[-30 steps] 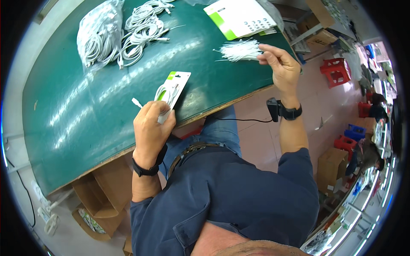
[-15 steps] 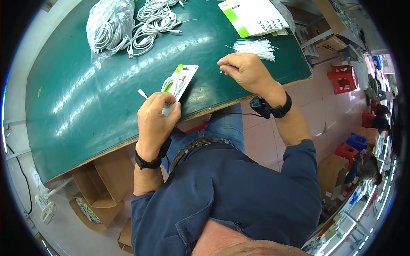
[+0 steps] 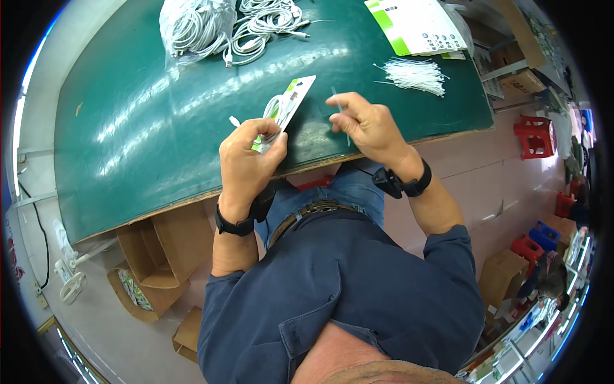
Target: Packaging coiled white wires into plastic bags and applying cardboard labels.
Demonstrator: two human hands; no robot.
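My left hand [image 3: 246,157] pinches a white and green backing card [image 3: 299,93] over the table's near edge. A coiled white cable [image 3: 273,105] lies against the card under those fingers, its plug end [image 3: 235,121] poking out to the left. Right of the card, my right hand [image 3: 374,131] grips a thin cable tie [image 3: 339,102] between thumb and forefinger, slightly blurred and apart from the card. A pile of white cable ties [image 3: 417,75] lies beyond that hand.
On the green table [image 3: 147,137], a clear bag of cables [image 3: 198,29] and loose coiled cables [image 3: 265,32] sit at the far left. Stacked cards [image 3: 419,29] lie far right. Cardboard boxes [image 3: 182,246] stand below the near edge; a red stool [image 3: 536,136] is on the floor at right.
My head view has shifted, so the table items appear farther right and higher. My right hand has come nearer the card, and the cable tie now shows clearly in its fingers.
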